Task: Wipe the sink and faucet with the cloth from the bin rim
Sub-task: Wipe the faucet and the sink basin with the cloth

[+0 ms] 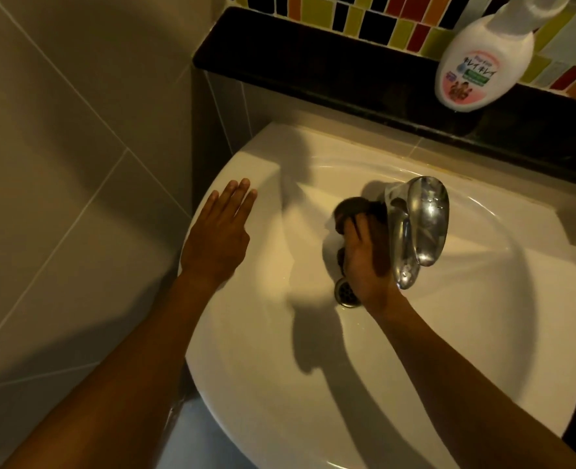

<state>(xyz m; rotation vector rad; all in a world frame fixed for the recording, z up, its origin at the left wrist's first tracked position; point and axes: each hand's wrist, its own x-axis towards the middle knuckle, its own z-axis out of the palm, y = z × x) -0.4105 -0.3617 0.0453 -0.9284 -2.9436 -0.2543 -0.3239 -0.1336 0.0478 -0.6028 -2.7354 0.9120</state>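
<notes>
While my right hand (364,262) clutches the dark cloth (351,211) beneath the chrome faucet (415,228), my knuckles may strike its spout. My flat, empty left hand (219,231) could slip off the sink (280,367)'s left rim.

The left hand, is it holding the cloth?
No, the left hand lies flat and open on the rim of the sink, while the right hand holds the dark cloth in the basin.

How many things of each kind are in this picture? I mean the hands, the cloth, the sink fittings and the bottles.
Hands: 2, left hand flat on the sink rim, right hand holding the dark cloth
Cloths: 1
Faucets: 1
Drains: 1
Soap bottles: 1
Total: 6
</notes>
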